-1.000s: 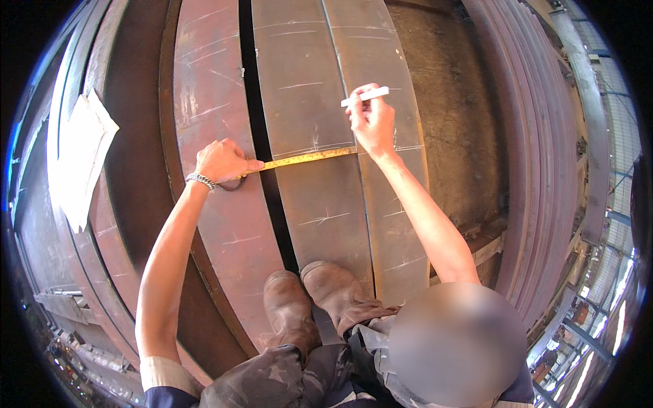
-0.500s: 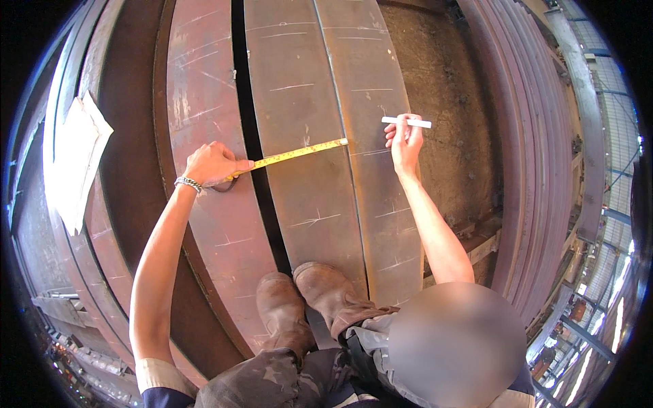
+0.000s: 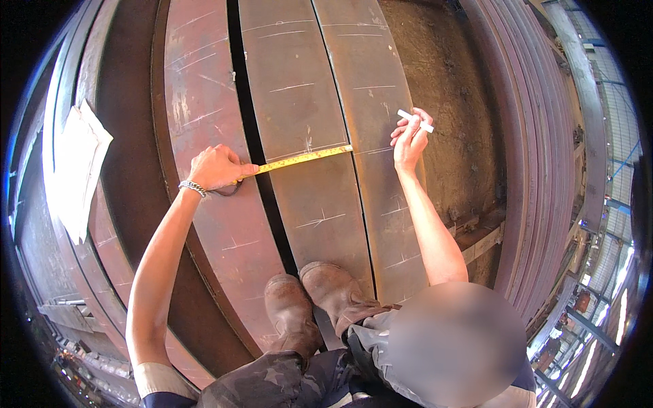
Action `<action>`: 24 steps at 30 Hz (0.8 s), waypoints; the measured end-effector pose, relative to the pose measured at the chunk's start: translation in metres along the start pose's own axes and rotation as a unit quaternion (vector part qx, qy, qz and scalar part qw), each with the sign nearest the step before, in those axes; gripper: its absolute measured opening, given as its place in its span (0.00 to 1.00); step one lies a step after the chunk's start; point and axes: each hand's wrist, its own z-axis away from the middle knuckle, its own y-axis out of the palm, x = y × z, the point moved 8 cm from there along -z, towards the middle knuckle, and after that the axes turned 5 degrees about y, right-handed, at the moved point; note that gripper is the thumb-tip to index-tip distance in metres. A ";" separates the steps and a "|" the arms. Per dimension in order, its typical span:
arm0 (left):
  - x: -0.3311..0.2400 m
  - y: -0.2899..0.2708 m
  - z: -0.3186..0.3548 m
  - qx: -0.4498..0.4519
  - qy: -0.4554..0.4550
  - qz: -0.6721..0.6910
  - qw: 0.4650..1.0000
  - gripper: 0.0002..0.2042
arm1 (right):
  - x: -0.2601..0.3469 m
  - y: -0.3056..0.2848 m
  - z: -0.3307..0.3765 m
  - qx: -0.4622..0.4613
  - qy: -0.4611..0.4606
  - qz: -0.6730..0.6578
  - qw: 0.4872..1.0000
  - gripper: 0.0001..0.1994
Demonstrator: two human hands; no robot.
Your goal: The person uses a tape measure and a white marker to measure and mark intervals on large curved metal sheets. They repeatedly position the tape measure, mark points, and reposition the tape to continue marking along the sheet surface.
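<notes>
One yellow tape (image 3: 306,158) runs rightward from gripping left fingers (image 3: 248,169); right fingers (image 3: 406,138) pinch a white stick (image 3: 405,115).

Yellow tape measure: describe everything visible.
The tape measure is a flat yellow strip with dark markings and a pale tip. Extended nearly straight, it slants upward to the right across the dark gap and middle brownish metal plate, tip near the plate's right edge. The left hand grips its other end, mostly hiding what lies there.
</notes>
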 end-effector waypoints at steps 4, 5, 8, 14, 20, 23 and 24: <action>0.001 -0.001 0.000 -0.026 0.015 0.003 1.000 0.30 | 0.000 -0.001 0.000 0.003 0.000 -0.014 1.000 0.16; 0.000 -0.002 -0.001 -0.028 0.012 0.002 1.000 0.30 | -0.002 -0.002 0.000 0.005 0.001 -0.017 1.000 0.16; 0.002 -0.002 -0.001 -0.025 0.010 0.003 1.000 0.30 | -0.002 0.000 0.000 0.002 0.004 -0.016 1.000 0.15; 0.001 -0.008 -0.004 -0.029 0.009 -0.004 1.000 0.29 | 0.002 -0.001 0.001 0.001 0.003 -0.023 1.000 0.15; 0.003 -0.007 -0.008 -0.014 -0.011 -0.020 1.000 0.30 | 0.002 -0.004 0.001 0.002 -0.006 -0.042 0.999 0.15; 0.005 -0.007 -0.004 -0.006 -0.023 -0.028 0.999 0.28 | 0.007 0.008 0.004 0.032 0.036 -0.103 0.993 0.13; 0.005 -0.010 -0.002 -0.009 -0.024 -0.028 0.999 0.28 | 0.013 0.024 0.005 0.095 0.051 -0.097 0.989 0.13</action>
